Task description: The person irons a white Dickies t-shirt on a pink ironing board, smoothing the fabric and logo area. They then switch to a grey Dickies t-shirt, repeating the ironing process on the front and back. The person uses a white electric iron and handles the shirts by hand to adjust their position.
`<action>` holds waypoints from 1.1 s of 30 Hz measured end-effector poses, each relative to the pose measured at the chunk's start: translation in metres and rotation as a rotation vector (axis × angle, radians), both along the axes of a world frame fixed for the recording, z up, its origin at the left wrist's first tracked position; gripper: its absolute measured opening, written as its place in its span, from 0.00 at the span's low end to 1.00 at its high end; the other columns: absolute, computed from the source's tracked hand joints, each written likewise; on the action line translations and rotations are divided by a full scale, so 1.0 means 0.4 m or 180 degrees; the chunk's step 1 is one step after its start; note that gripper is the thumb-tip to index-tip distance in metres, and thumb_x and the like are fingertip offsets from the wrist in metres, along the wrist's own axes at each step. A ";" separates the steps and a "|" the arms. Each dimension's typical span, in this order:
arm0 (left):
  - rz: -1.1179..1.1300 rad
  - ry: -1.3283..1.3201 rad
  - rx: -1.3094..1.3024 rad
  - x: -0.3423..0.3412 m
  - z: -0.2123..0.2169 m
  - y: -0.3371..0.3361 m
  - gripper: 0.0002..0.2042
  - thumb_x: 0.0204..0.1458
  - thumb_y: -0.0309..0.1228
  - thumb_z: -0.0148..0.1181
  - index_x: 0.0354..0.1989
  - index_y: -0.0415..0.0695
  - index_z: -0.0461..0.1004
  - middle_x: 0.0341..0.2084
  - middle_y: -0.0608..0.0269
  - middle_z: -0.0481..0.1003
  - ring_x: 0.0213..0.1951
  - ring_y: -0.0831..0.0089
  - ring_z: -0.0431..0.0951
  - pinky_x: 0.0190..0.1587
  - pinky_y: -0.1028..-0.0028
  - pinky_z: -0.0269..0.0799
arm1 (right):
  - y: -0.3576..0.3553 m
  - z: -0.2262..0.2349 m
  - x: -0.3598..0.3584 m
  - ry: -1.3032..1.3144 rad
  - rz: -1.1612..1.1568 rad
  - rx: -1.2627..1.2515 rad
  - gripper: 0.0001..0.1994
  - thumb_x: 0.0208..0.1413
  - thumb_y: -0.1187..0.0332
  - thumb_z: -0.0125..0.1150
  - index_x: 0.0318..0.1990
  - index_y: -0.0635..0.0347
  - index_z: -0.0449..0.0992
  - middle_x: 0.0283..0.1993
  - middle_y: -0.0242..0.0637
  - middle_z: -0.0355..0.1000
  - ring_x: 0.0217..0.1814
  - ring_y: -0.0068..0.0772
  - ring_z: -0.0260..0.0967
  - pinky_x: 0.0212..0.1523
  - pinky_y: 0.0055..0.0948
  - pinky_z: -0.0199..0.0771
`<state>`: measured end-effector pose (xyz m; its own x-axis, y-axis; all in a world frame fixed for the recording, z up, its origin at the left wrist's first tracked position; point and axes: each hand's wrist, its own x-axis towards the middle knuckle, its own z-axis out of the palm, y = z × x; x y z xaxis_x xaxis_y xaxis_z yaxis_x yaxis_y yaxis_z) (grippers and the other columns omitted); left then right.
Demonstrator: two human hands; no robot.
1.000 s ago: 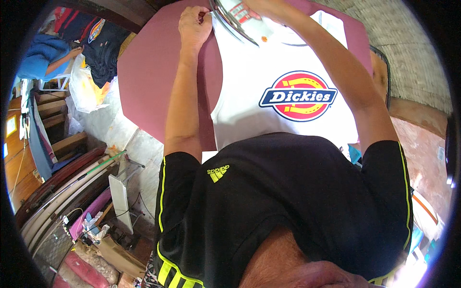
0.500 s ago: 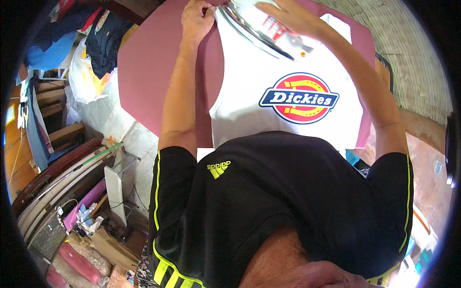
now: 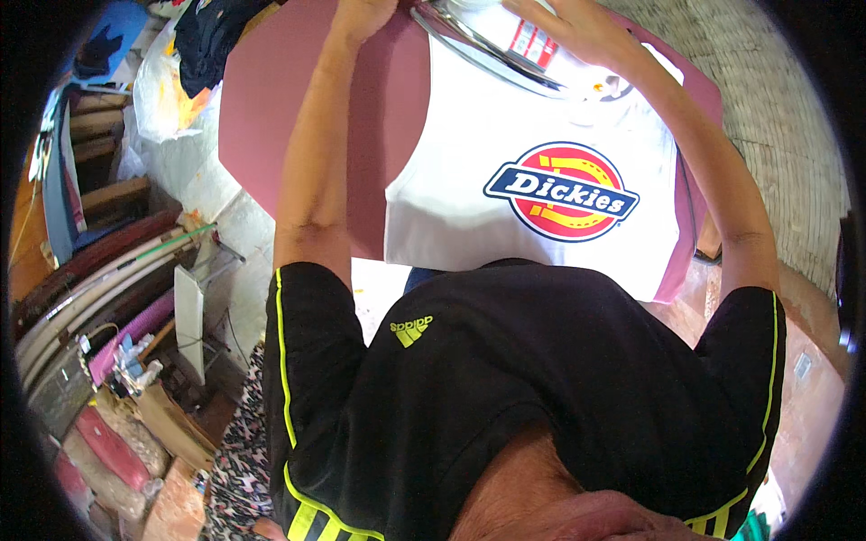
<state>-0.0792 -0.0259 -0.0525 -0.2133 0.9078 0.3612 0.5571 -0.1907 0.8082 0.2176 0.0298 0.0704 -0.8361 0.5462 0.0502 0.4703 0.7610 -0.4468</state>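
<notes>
A white garment (image 3: 451, 185) lies spread over a mauve-covered ironing surface (image 3: 271, 117), its printed red, yellow and dark blue badge nearest my body. On its far part rests a clothes iron (image 3: 492, 56) with a shiny metal edge and a red-and-white label. My right hand (image 3: 586, 32) is closed round the iron's pale handle, which the upper picture edge partly cuts off. At the far side, left of the iron, my left hand (image 3: 363, 13) is near the garment's edge. Its fingers are mostly cut off by the picture edge.
To the left stand a white plastic bag (image 3: 162, 99), dark cloth (image 3: 209, 45) and a wooden rack (image 3: 108, 149). Long poles (image 3: 99, 279) and a white folding stand (image 3: 188, 320) lie lower left. A dark cord (image 3: 690, 203) hangs by the right edge.
The garment has turned slightly clockwise on the mauve cover. My left hand has moved farther up, partly out of the picture. The iron stays in my right hand, shifted slightly right.
</notes>
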 end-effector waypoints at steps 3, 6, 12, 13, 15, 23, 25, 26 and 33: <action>0.0720 0.0762 0.0446 0.031 0.090 -0.121 0.12 0.57 0.36 0.61 0.36 0.39 0.82 0.32 0.49 0.80 0.35 0.59 0.81 0.41 0.65 0.75 | -0.037 0.068 -0.045 0.0303 -0.0248 -0.0232 0.22 0.64 0.53 0.55 0.41 0.70 0.76 0.33 0.57 0.75 0.35 0.51 0.76 0.38 0.44 0.72; 0.0951 0.1174 -0.1307 0.107 0.164 -0.372 0.28 0.58 0.57 0.54 0.31 0.39 0.81 0.33 0.43 0.80 0.34 0.44 0.80 0.39 0.53 0.74 | 0.002 0.055 -0.063 0.0255 0.0096 -0.0284 0.22 0.63 0.53 0.56 0.41 0.70 0.77 0.32 0.55 0.77 0.35 0.47 0.77 0.38 0.44 0.73; 0.2240 0.1353 -0.1174 0.397 0.092 -0.683 0.20 0.58 0.49 0.59 0.30 0.42 0.80 0.20 0.52 0.74 0.27 0.52 0.77 0.35 0.58 0.71 | 0.057 0.056 -0.054 0.0206 0.1763 -0.0156 0.20 0.62 0.56 0.59 0.39 0.70 0.77 0.30 0.52 0.77 0.32 0.46 0.78 0.34 0.40 0.74; 0.2560 0.1507 -0.0731 0.418 0.067 -0.692 0.18 0.58 0.46 0.60 0.30 0.43 0.80 0.18 0.53 0.72 0.26 0.53 0.76 0.34 0.59 0.69 | 0.070 0.069 -0.047 0.0080 0.2082 -0.0049 0.19 0.61 0.56 0.60 0.39 0.69 0.77 0.29 0.51 0.76 0.31 0.46 0.78 0.33 0.39 0.74; 0.2808 0.1491 -0.0714 0.431 0.041 -0.694 0.15 0.58 0.42 0.61 0.28 0.43 0.77 0.17 0.53 0.71 0.26 0.54 0.74 0.34 0.59 0.68 | 0.087 0.092 -0.034 -0.0180 0.2672 0.0176 0.17 0.60 0.58 0.61 0.37 0.67 0.76 0.26 0.50 0.75 0.28 0.48 0.77 0.30 0.39 0.73; 0.3045 0.1033 -0.0634 0.441 0.030 -0.696 0.14 0.56 0.42 0.64 0.29 0.43 0.77 0.17 0.57 0.75 0.24 0.57 0.76 0.31 0.61 0.68 | -0.016 0.111 -0.091 -0.0392 0.3521 -0.0259 0.14 0.59 0.60 0.64 0.33 0.65 0.75 0.24 0.46 0.75 0.26 0.46 0.77 0.28 0.38 0.73; 0.3009 0.0571 -0.0324 0.442 0.041 -0.698 0.12 0.56 0.40 0.64 0.33 0.43 0.78 0.18 0.57 0.76 0.25 0.57 0.77 0.33 0.63 0.71 | -0.054 0.090 -0.106 -0.0311 0.3522 -0.0362 0.14 0.59 0.59 0.64 0.34 0.64 0.76 0.25 0.45 0.76 0.27 0.45 0.77 0.29 0.37 0.74; 0.2984 0.0343 -0.0164 0.442 0.043 -0.703 0.12 0.56 0.39 0.65 0.35 0.42 0.79 0.18 0.57 0.76 0.25 0.58 0.78 0.35 0.63 0.72 | -0.075 0.083 -0.115 -0.0219 0.3583 -0.0317 0.14 0.59 0.59 0.64 0.34 0.64 0.76 0.26 0.45 0.76 0.28 0.45 0.77 0.29 0.37 0.74; 0.3409 0.0252 0.0026 0.443 0.012 -0.857 0.12 0.53 0.30 0.65 0.42 0.37 0.75 0.37 0.52 0.77 0.41 0.56 0.76 0.46 0.63 0.71 | -0.220 0.083 -0.165 -0.0292 0.3602 -0.0283 0.12 0.58 0.61 0.66 0.34 0.63 0.77 0.25 0.43 0.77 0.27 0.41 0.78 0.28 0.34 0.74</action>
